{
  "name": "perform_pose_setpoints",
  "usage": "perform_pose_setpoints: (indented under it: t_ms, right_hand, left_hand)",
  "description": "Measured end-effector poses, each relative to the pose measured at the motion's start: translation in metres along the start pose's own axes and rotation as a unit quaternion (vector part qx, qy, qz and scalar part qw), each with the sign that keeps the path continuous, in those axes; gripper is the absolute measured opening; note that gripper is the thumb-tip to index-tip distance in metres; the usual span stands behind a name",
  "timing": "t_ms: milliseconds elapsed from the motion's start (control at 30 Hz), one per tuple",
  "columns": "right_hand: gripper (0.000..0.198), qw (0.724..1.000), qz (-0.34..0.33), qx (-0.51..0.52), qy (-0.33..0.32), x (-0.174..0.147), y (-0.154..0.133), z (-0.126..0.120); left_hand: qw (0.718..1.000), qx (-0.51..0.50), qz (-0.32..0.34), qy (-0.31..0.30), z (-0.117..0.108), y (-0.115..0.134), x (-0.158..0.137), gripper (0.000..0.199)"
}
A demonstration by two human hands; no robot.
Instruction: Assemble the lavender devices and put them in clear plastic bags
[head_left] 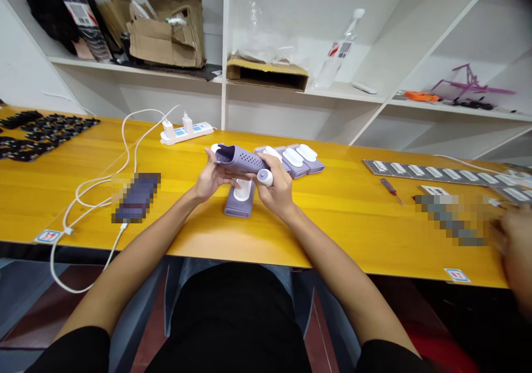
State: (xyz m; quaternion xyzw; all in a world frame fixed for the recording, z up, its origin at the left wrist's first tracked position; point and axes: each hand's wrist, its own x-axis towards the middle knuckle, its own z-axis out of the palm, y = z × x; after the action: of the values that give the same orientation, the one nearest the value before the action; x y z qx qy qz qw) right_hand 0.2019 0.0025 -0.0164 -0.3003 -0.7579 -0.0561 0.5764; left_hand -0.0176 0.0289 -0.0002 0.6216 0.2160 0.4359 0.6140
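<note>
Both my hands hold a purple perforated plastic shell [238,158] just above the yellow table [332,218]. My left hand [211,178] grips its left end. My right hand [277,191] holds the right end, where a white round cap [265,177] sticks out. Right below the hands lies a purple unit with a white insert [241,197]. Behind them, a row of similar purple units with white tops [300,159] lies side by side.
A white power strip [186,132] with cables lies at the back left, beside a blurred phone [136,197]. Black small parts [37,132] cover the far left. A red screwdriver [391,190] and strips of white parts [432,172] lie right. Another person's hand [515,240] works at far right.
</note>
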Motion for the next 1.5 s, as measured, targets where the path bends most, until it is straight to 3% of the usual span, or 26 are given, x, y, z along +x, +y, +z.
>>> perform_pose_setpoints:
  t_ms: [133, 267, 567, 767, 867, 967, 1033, 1100, 1200, 1267, 1500]
  right_hand:
    - [0.042, 0.995, 0.087, 0.039, 0.024, 0.003, -0.007, -0.001]
    - [0.042, 0.984, 0.152, 0.089, 0.031, 0.005, -0.012, -0.001]
    - [0.044, 0.965, 0.226, 0.135, 0.001, -0.001, -0.008, 0.003]
    - [0.041, 0.96, 0.248, 0.12, 0.045, 0.004, -0.008, 0.004]
    - [0.043, 0.92, 0.329, 0.206, 0.06, 0.01, -0.008, 0.003]
    - [0.045, 0.823, 0.42, 0.38, 0.048, 0.014, -0.005, -0.001]
    - [0.045, 0.778, 0.442, 0.445, 0.037, 0.016, -0.001, -0.003]
    - [0.044, 0.786, 0.428, 0.445, 0.034, 0.015, 0.003, -0.002]
    - [0.042, 0.842, 0.374, 0.388, 0.034, 0.013, 0.006, 0.004]
    - [0.042, 0.863, 0.353, 0.36, 0.041, 0.011, 0.007, 0.007]
    - [0.039, 0.839, 0.354, 0.41, 0.053, 0.012, 0.005, 0.005]
  left_hand:
    - [0.99, 0.096, 0.08, 0.068, 0.004, -0.006, 0.001, 0.087]
    - [0.962, 0.236, 0.084, 0.11, 0.008, -0.01, 0.0, 0.062]
    - [0.971, 0.055, 0.084, 0.218, 0.017, 0.002, 0.004, 0.08]
    - [0.967, -0.075, 0.029, 0.24, 0.017, 0.005, 0.008, 0.08]
    - [0.962, -0.111, 0.025, 0.248, 0.014, 0.007, 0.008, 0.073]
    - [0.957, -0.138, 0.023, 0.254, 0.011, 0.007, 0.009, 0.065]
    - [0.955, -0.151, 0.019, 0.254, 0.01, 0.007, 0.01, 0.061]
    - [0.954, -0.159, 0.017, 0.253, 0.008, 0.006, 0.01, 0.059]
    - [0.951, -0.169, 0.022, 0.258, 0.006, 0.005, 0.01, 0.058]
    - [0.949, -0.17, 0.026, 0.265, 0.005, 0.005, 0.01, 0.057]
    - [0.948, -0.171, 0.026, 0.268, 0.006, 0.006, 0.01, 0.057]
